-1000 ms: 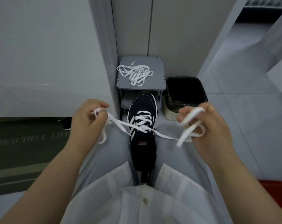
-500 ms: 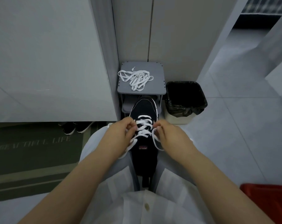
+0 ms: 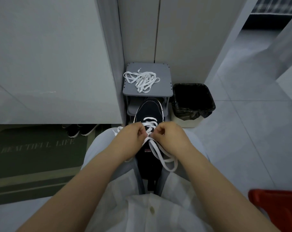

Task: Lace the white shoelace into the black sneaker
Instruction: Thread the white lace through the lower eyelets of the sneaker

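Spotter: Your left hand (image 3: 131, 139) and right hand (image 3: 171, 138) sit knuckle to knuckle, fingers curled in. Each pinches the white shoelace (image 3: 156, 153) where your fingertips meet.

Second: So neither hand is spread. You have them right over the middle of the black sneaker (image 3: 148, 108), on top of the lacing.

Spotter: From your pinch, two strands run back toward you across the tongue and end in a loop lying by your right thigh. A short bit of lace also pokes out past your left hand.

Second: Ahead of your knuckles the lace crosses the shoe in a few white rows. The sneaker sits between your legs, toe pointing away from you.

Spotter: That toe points at the grey stool (image 3: 164, 88), which carries a second lace (image 3: 141, 79) in a loose tangle on top.

Second: Right of the stool stands a bin (image 3: 188, 122) lined with a black bag. To your left lie a green mat (image 3: 36, 158) and dark shoes (image 3: 80, 130) under a cabinet edge. A red object (image 3: 279, 208) shows at your lower right.
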A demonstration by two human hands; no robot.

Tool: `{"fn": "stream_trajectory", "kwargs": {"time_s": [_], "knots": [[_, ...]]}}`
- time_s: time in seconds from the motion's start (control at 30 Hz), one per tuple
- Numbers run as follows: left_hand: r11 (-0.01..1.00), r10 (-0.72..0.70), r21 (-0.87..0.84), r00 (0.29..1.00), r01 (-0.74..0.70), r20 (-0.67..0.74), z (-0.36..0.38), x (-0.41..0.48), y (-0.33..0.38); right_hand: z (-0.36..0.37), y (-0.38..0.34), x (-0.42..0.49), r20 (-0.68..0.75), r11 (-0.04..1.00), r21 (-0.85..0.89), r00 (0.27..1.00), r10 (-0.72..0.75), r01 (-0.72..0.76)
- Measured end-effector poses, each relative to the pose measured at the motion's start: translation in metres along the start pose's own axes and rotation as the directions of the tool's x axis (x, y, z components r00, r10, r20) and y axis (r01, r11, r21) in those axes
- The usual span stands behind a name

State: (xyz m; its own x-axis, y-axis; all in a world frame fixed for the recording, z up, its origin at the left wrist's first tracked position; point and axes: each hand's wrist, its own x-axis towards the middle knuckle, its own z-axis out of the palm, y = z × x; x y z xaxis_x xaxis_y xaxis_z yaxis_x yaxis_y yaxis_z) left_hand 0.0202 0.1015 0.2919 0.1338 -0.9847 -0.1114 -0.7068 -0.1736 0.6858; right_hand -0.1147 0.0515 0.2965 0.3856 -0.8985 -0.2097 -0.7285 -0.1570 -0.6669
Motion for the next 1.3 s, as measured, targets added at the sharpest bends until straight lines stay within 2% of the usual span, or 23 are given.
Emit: {"fn": "stream_trajectory", "kwargs": {"time_s": [0.07,0.17,0.23,0.3,0.37,0.43,0.5,0.57,0.63,0.73,0.77,0.83,0.93,1.0,1.03,1.1,1.13,1.2,1.23,1.27,1.3], "knots": [[0.999,0.046,0.000,0.999,-0.046,0.016,-0.009,-0.001,0.003,-0.004,-0.002,0.000,0.061,0.999,-0.002,0.997,-0.039,0.039],[0.994,0.091,0.051,0.985,-0.099,0.144,-0.022,0.002,0.009,-0.015,-0.005,0.000,0.136,0.994,0.093,0.988,-0.067,0.055],[0.990,0.076,0.097,0.963,-0.104,0.257,-0.031,0.007,0.013,-0.027,-0.008,0.000,0.226,0.993,0.107,0.971,-0.076,0.053],[0.996,0.041,0.058,0.945,-0.063,0.325,-0.042,0.012,0.014,-0.044,-0.010,0.000,0.251,0.988,0.153,0.965,-0.069,0.030],[0.999,0.023,0.034,0.955,-0.034,0.297,-0.061,0.016,0.010,-0.067,-0.007,-0.003,0.212,0.941,0.337,0.977,-0.032,-0.043],[1.000,0.016,0.019,0.983,-0.019,0.184,-0.084,0.017,0.000,-0.084,0.004,-0.005,0.121,0.882,0.470,0.992,-0.044,-0.018],[0.999,0.038,0.011,0.997,-0.039,0.073,-0.099,0.015,-0.009,-0.085,0.016,-0.007,0.031,0.905,0.417,0.994,-0.108,0.085],[0.993,0.111,0.037,0.993,-0.112,0.030,-0.101,0.010,-0.009,-0.068,0.022,-0.008,-0.011,0.952,0.239,0.981,-0.193,0.190],[0.984,0.170,0.050,0.983,-0.173,0.066,-0.090,0.007,-0.002,-0.047,0.025,-0.006,-0.061,0.959,-0.013,0.957,-0.283,0.283],[0.960,0.217,0.140,0.960,-0.243,0.177,-0.063,0.005,0.001,-0.029,0.026,-0.006,0.030,0.895,-0.330,0.951,-0.308,0.300],[0.940,0.228,0.216,0.956,-0.265,0.183,-0.054,0.006,-0.001,-0.026,0.026,-0.007,0.053,0.886,-0.359,0.954,-0.296,0.294],[0.881,0.225,0.388,0.961,-0.271,0.161,-0.039,0.008,-0.007,-0.025,0.027,-0.008,0.026,0.895,-0.310,0.944,-0.329,0.321],[0.864,0.175,0.447,0.970,-0.232,0.166,-0.031,0.013,-0.014,-0.037,0.027,-0.013,-0.254,0.949,-0.003,0.917,-0.307,0.317],[0.904,0.190,0.355,0.967,-0.239,0.167,-0.035,0.014,-0.018,-0.052,0.023,-0.020,-0.439,0.918,0.234,0.877,-0.194,0.320],[0.935,0.213,0.264,0.971,-0.236,0.112,-0.041,0.013,-0.018,-0.059,0.021,-0.024,-0.495,0.867,0.357,0.858,-0.140,0.348],[0.984,0.174,-0.021,0.976,-0.178,-0.132,-0.057,0.008,-0.014,-0.069,0.020,-0.033,-0.568,0.733,0.536,0.821,-0.055,0.420],[0.961,0.069,-0.242,0.961,-0.136,-0.267,-0.067,0.005,-0.013,-0.071,0.022,-0.037,-0.579,0.668,0.596,0.815,-0.028,0.446],[0.750,-0.174,-0.646,0.900,-0.142,-0.400,-0.085,0.000,-0.012,-0.070,0.022,-0.043,-0.538,0.594,0.665,0.842,-0.037,0.452],[0.629,-0.245,-0.760,0.886,-0.163,-0.393,-0.090,-0.002,-0.011,-0.067,0.023,-0.043,-0.505,0.619,0.648,0.859,-0.085,0.443],[0.525,-0.285,-0.836,0.893,-0.157,-0.347,-0.093,-0.003,-0.007,-0.061,0.024,-0.042,-0.455,0.697,0.568,0.873,-0.177,0.438],[0.482,-0.304,-0.869,0.908,-0.115,-0.289,-0.091,-0.004,-0.002,-0.054,0.025,-0.039,-0.378,0.797,0.419,0.882,-0.281,0.434]]}}
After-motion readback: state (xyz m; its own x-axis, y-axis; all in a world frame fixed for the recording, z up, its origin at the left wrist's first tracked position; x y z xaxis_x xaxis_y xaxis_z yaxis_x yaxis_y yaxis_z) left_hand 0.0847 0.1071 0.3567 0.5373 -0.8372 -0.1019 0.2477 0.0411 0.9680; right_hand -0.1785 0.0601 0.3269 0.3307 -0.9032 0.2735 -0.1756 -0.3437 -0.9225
